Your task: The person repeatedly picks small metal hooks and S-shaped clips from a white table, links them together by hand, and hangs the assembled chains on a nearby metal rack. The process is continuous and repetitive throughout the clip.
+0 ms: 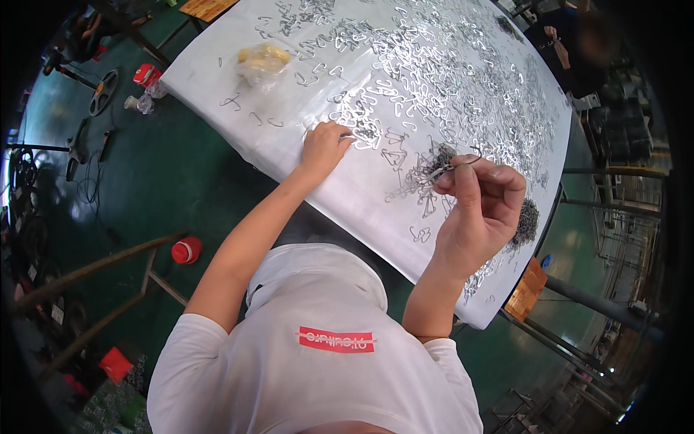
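My right hand (481, 210) is raised above the near right part of the table. Its thumb and fingers pinch a small bent metal wire hook (475, 160), partly covered by the fingertips. Lower and to the left, my left hand (325, 150) rests at the edge of a heap of shiny bent wire pieces (367, 123). Its fingers are curled with the thumb close to them; what lies between the tips is too small to make out. Under my right hand's fingertips is a darker cluster of wire pieces (419, 173).
Many loose wire pieces (448, 65) spread over the white-covered table (210, 94). A plastic bag with something yellow (264, 61) lies at the far left. A dark heap (525, 223) sits near the right edge. Another person (567, 50) stands at the far right. A red container (186, 250) is on the floor.
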A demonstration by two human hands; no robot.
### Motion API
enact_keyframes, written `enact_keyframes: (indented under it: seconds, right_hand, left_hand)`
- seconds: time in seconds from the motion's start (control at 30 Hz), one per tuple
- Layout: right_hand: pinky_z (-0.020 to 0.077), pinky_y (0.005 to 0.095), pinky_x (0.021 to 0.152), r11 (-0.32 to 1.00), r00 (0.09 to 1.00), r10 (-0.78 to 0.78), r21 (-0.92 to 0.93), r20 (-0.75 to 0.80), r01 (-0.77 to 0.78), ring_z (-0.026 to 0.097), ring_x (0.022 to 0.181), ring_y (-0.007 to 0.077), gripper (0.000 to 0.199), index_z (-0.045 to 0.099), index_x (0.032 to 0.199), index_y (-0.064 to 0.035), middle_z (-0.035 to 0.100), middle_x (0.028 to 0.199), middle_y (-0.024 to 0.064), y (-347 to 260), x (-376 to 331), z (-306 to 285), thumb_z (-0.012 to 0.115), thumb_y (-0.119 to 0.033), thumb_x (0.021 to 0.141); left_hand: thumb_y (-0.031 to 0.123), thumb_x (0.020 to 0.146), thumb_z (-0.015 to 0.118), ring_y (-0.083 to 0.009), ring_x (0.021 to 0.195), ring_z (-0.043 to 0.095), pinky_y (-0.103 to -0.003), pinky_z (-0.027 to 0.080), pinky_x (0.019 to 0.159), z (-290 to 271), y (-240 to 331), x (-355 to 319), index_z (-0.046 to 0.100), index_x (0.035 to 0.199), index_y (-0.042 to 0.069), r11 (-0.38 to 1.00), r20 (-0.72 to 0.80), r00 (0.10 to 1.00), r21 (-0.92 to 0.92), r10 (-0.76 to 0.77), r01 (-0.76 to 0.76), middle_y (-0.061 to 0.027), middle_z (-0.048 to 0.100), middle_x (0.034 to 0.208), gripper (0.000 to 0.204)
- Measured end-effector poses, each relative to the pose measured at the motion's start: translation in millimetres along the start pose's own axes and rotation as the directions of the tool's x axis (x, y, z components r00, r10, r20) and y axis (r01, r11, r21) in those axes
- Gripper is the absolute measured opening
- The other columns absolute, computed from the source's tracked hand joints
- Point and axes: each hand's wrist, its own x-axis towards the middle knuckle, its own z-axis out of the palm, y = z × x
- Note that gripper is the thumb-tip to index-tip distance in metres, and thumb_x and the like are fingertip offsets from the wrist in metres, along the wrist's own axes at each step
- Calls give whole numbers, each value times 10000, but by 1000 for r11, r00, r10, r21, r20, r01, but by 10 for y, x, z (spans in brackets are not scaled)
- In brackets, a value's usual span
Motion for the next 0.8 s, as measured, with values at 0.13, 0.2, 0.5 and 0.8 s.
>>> enact_keyframes:
  seconds: [0.13,0.2,0.5,0.8]
  right_hand:
    - [527,268,551,998,999,-37,-49,-13,36,612,644,165,216,506,962,-52,650,885,164,50,18,-67,611,97,846]
    - [527,268,551,998,999,-46,-32,-9,45,613,649,166,216,506,959,-50,648,882,162,63,28,-88,611,100,844]
    - [542,261,594,999,1000,-19,26,-12,19,633,670,155,242,484,957,-41,657,882,163,72,39,-105,633,103,833]
    - [547,254,612,1000,1000,1,19,-24,-1,639,662,142,262,468,956,-42,664,876,156,57,13,-104,650,96,827]
  left_hand:
    - [191,787,712,-251,933,569,-386,442,797,276,-160,45,685,948,90,991,-64,997,130,37,-29,-38,616,942,192]
    - [205,786,718,-236,956,555,-396,436,794,332,-158,130,667,977,106,989,-95,991,120,93,-82,-26,593,956,221]
    - [204,778,715,-225,948,559,-399,428,776,438,-73,335,658,965,106,960,-45,989,249,142,-127,-22,595,931,220]
    - [255,754,730,-242,948,570,-406,451,786,471,13,397,690,913,120,958,43,988,241,152,-157,-50,601,927,212]
